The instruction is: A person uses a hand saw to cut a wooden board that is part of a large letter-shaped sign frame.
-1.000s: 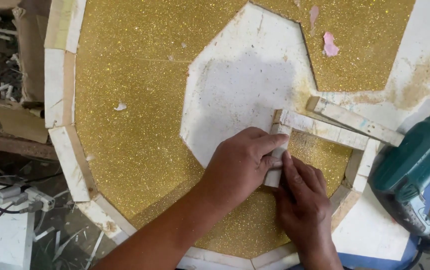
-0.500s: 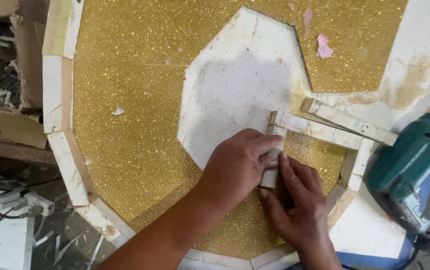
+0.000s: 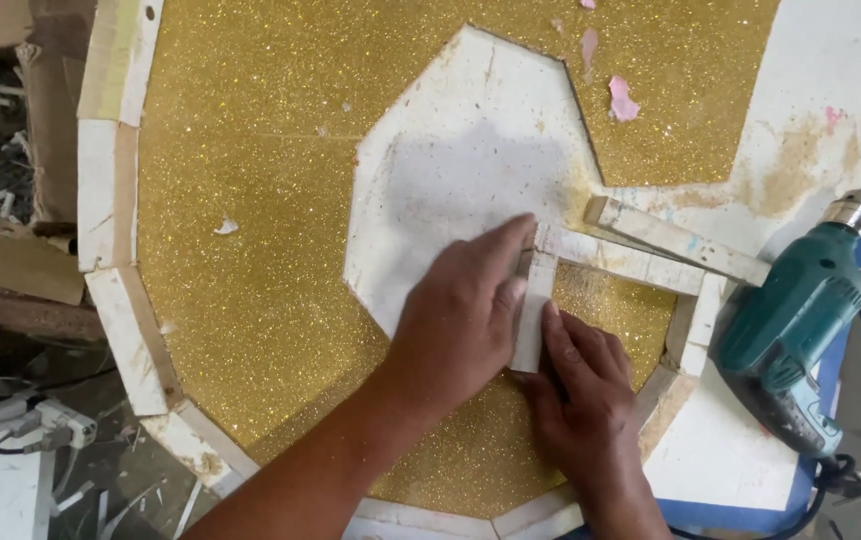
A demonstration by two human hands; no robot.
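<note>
Left hand (image 3: 460,315) lies palm down across a short white wood strip (image 3: 531,318), fingers nearly flat and together, tips at the strip's top end, pressing rather than wrapping. Right hand (image 3: 582,385) sits at 5 o'clock from it, fingers loosely spread, index tip on the strip's lower right edge; not closed around anything. The strip stands near upright on the gold glitter panel (image 3: 250,250), its top end meeting a longer white batten (image 3: 622,258) that runs off toward 3 o'clock. A second loose batten (image 3: 675,240) lies on top of that one, angled. White cut-out area (image 3: 450,170) sits at 11 o'clock from the hands. Teal power drill (image 3: 795,320) rests on the white board (image 3: 830,100) at 3 o'clock, untouched. Cardboard box (image 3: 30,120) at 9 o'clock, off the bench, holds small pale offcuts; detail unclear.
</note>
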